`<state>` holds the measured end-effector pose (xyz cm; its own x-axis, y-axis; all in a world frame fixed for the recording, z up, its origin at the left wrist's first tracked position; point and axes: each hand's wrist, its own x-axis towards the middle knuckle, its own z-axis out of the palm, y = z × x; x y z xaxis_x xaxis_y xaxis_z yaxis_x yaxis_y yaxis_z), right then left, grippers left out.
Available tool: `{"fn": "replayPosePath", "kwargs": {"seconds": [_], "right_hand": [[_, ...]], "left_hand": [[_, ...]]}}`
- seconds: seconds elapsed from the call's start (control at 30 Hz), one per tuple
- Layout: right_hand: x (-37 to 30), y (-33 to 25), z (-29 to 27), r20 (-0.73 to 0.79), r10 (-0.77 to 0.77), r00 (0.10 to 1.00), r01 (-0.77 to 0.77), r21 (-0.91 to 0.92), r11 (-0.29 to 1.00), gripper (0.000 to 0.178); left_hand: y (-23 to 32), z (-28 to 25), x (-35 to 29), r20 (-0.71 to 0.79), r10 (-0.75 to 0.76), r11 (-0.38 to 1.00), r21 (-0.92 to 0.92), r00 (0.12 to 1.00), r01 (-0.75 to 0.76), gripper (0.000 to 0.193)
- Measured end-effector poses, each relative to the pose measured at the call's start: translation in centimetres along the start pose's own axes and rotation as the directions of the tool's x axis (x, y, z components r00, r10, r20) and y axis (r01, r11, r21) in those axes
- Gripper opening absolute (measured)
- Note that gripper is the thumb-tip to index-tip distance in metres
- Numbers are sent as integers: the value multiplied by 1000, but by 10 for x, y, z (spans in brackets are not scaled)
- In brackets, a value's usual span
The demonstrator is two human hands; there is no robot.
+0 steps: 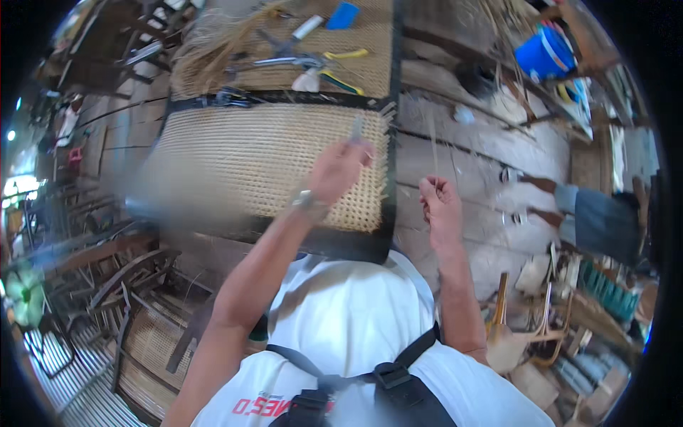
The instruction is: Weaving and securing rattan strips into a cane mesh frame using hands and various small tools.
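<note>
The fingers of the left hand (340,167) were pinched closed around a slim metal tool (356,129), its tip pointing up at the centre of the frame. The left wrist carried a wristwatch (306,201). The right hand (439,203), right of centre, was curled into a loose fist gripping a thin cane strand (432,146) that ran upward from it. Both hands were held over the right edge of a woven cane panel (263,160) set in a black frame (390,142), filling the upper centre. Further up the frame, pliers with yellow handles (334,67), a blue scraper (343,16) and loose cane fibres (206,53) lay on a second woven panel. A blue bucket (544,53) stood at upper right on the plank floor (462,135).
</note>
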<state>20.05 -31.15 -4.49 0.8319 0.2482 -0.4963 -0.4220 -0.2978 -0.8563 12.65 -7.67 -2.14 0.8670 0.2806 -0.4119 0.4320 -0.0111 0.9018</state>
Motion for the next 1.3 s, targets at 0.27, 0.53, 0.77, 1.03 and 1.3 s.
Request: {"fn": "replayPosePath", "kwargs": {"seconds": [0.27, 0.53, 0.77, 1.03, 1.3], "right_hand": [[-57, -35, 3, 485, -193, 853, 39, 309, 950, 25], [-60, 6, -36, 386, -31, 922, -8, 100, 995, 21], [-57, 14, -33, 289, 28, 957, -65, 118, 991, 31], [-48, 22, -28, 206, -114, 972, 122, -29, 992, 27], [-45, 0, -28, 172, -272, 947, 321, -584, 746, 27]], "left_hand": [[22, 76, -56, 243, 173, 889, -455, 954, -45, 44], [-25, 31, -4, 32, 155, 912, 379, 987, -155, 42], [-28, 38, 19, 279, 49, 765, 607, 959, -215, 22], [-37, 43, 6, 151, 221, 806, 527, 964, -267, 17], [-35, 10, 12, 323, 343, 812, 370, 882, -451, 17]]}}
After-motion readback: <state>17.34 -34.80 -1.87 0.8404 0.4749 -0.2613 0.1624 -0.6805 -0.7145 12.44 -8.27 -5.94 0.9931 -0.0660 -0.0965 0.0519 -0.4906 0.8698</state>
